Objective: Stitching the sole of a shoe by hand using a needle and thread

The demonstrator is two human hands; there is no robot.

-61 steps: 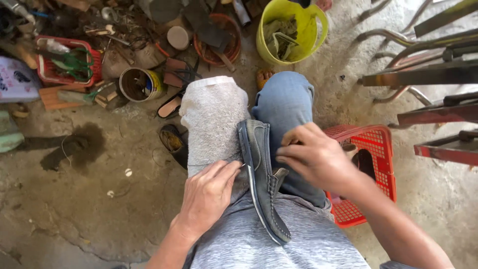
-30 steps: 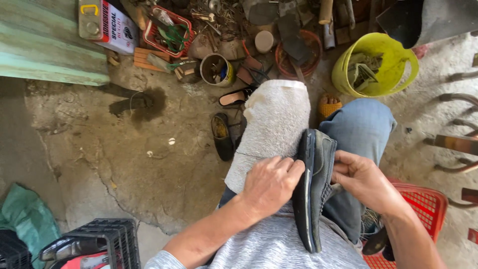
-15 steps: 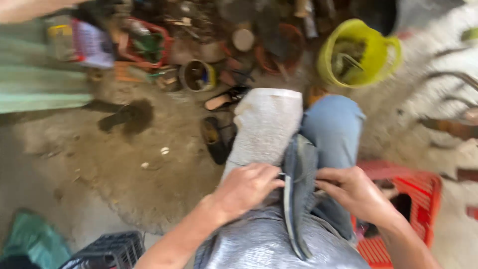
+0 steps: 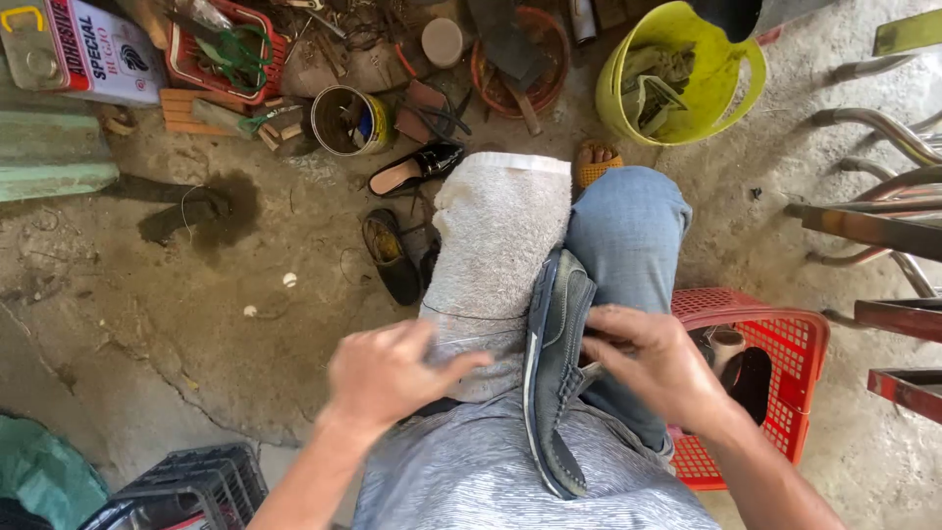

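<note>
On the grey towel (image 4: 496, 250) draped over the left knee, the left hand (image 4: 388, 371) lies flat, its grip holding nothing, fingers spread. Just to the right, the blue-grey loafer (image 4: 554, 363) stands on edge between the thighs, the right hand (image 4: 659, 361) pinching its upper. Judged loosely braced, the shoe could tip or slide toward the red crate (image 4: 780, 339).

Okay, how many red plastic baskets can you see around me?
2. One red basket sits on the floor beside the right knee, just past the right hand. A smaller red basket holding tools lies at the top left. More could be hidden in the clutter.
</note>
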